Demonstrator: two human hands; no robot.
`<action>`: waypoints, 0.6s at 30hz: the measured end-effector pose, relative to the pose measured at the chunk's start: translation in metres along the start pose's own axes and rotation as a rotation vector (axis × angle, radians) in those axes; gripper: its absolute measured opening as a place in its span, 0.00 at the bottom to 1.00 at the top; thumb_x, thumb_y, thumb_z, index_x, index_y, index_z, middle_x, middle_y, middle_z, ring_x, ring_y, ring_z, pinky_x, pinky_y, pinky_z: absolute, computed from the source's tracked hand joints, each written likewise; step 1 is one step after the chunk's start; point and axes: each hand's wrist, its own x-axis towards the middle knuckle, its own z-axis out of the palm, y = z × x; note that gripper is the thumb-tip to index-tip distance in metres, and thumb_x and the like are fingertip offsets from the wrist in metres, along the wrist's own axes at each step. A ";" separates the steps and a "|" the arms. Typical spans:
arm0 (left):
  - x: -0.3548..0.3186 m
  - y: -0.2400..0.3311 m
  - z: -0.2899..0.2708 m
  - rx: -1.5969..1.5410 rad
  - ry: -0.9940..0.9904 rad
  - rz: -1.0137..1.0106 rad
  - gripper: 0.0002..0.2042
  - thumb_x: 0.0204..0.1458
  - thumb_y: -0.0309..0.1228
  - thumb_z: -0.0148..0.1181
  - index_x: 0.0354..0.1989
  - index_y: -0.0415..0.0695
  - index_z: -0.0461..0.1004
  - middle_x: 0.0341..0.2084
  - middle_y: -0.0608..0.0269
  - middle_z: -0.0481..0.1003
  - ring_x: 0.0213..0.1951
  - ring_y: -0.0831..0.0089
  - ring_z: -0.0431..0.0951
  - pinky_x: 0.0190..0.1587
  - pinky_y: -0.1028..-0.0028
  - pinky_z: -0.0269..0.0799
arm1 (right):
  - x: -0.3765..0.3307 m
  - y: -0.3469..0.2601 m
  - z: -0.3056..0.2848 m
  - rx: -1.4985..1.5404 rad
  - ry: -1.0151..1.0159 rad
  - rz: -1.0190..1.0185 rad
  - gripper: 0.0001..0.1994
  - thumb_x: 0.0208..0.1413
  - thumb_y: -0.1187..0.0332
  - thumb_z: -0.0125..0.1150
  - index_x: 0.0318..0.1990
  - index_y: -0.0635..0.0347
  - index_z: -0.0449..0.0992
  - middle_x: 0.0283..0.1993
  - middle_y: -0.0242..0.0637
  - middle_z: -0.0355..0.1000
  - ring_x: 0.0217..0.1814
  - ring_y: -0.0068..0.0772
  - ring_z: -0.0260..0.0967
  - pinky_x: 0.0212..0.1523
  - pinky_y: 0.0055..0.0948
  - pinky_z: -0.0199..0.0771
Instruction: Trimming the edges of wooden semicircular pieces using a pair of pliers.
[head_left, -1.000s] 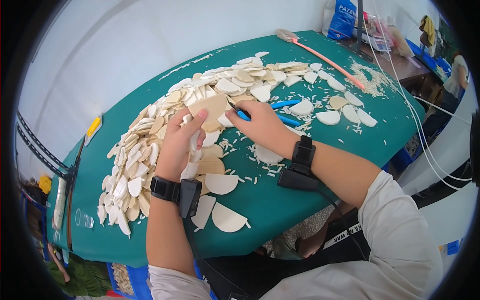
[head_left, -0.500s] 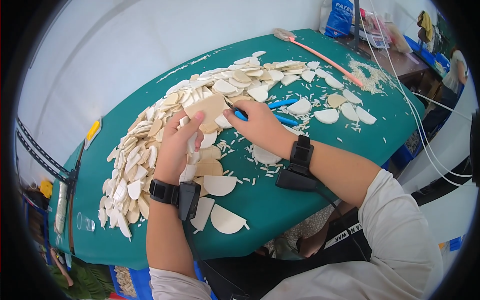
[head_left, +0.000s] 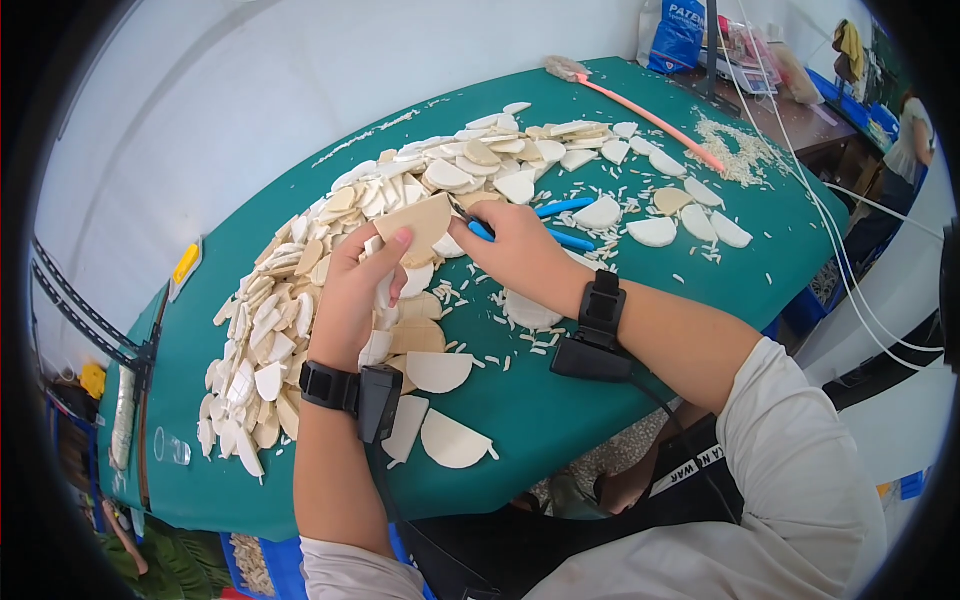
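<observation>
My left hand (head_left: pixel 350 290) pinches a beige half-round flat piece (head_left: pixel 418 224) between thumb and fingers. White pieces also show against its palm, partly hidden by the fingers. My right hand (head_left: pixel 515 250) is closed round blue-handled cutting pliers (head_left: pixel 566 208); their dark jaws meet the right edge of the beige piece. A large pile of white and beige half-round pieces (head_left: pixel 270 330) spreads behind and left of my hands. Closer to me lie loose white half-rounds (head_left: pixel 455 440), some with small stubs at a corner.
A green-covered table (head_left: pixel 560 400) carries it all, strewn with small white offcuts (head_left: pixel 490 300). At the back right lies a pink-handled brush (head_left: pixel 650 115) beside a heap of offcuts (head_left: pixel 740 150). A clear cup (head_left: pixel 172 447) lies at the left; white cables (head_left: pixel 810 190) hang at the right.
The beige piece has turned in my left hand, so its rounded edge now shows on the lower right by the pliers. My right hand has barely moved.
</observation>
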 end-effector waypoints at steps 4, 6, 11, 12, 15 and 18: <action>0.001 -0.002 -0.001 0.008 -0.003 0.012 0.13 0.60 0.39 0.65 0.42 0.40 0.79 0.20 0.73 0.68 0.20 0.84 0.66 0.24 0.80 0.58 | 0.001 0.001 0.000 -0.008 -0.012 -0.014 0.21 0.63 0.56 0.59 0.30 0.72 0.74 0.27 0.56 0.72 0.30 0.57 0.70 0.34 0.45 0.70; 0.001 -0.001 -0.002 0.017 -0.011 0.001 0.13 0.60 0.39 0.65 0.42 0.41 0.79 0.20 0.73 0.68 0.20 0.84 0.65 0.24 0.80 0.58 | 0.001 0.005 0.000 -0.034 -0.020 0.001 0.17 0.64 0.59 0.60 0.37 0.70 0.78 0.27 0.46 0.74 0.24 0.34 0.65 0.28 0.35 0.66; -0.001 0.000 0.005 -0.016 0.012 -0.009 0.13 0.59 0.39 0.66 0.41 0.41 0.78 0.19 0.73 0.68 0.20 0.84 0.66 0.24 0.80 0.58 | 0.002 0.010 -0.001 -0.076 0.018 -0.055 0.14 0.61 0.63 0.61 0.38 0.69 0.78 0.29 0.47 0.76 0.26 0.35 0.69 0.30 0.35 0.70; -0.001 0.000 0.006 -0.017 0.017 -0.021 0.13 0.59 0.39 0.66 0.42 0.41 0.78 0.19 0.73 0.68 0.20 0.84 0.66 0.23 0.80 0.58 | 0.002 0.011 -0.001 -0.070 0.035 -0.067 0.13 0.60 0.64 0.62 0.38 0.69 0.78 0.30 0.47 0.76 0.27 0.36 0.71 0.31 0.34 0.71; -0.001 -0.003 0.006 -0.019 0.017 -0.032 0.13 0.59 0.39 0.66 0.42 0.42 0.78 0.19 0.73 0.69 0.20 0.84 0.66 0.23 0.80 0.58 | 0.003 0.011 -0.001 -0.096 0.034 -0.056 0.12 0.59 0.66 0.62 0.39 0.69 0.78 0.31 0.48 0.77 0.28 0.37 0.73 0.33 0.34 0.73; 0.000 -0.004 0.005 -0.048 0.012 -0.015 0.13 0.59 0.39 0.67 0.42 0.42 0.78 0.20 0.72 0.70 0.20 0.83 0.66 0.23 0.80 0.58 | 0.001 0.011 -0.003 -0.101 0.032 -0.099 0.12 0.60 0.66 0.62 0.40 0.69 0.78 0.31 0.48 0.77 0.29 0.37 0.74 0.33 0.34 0.73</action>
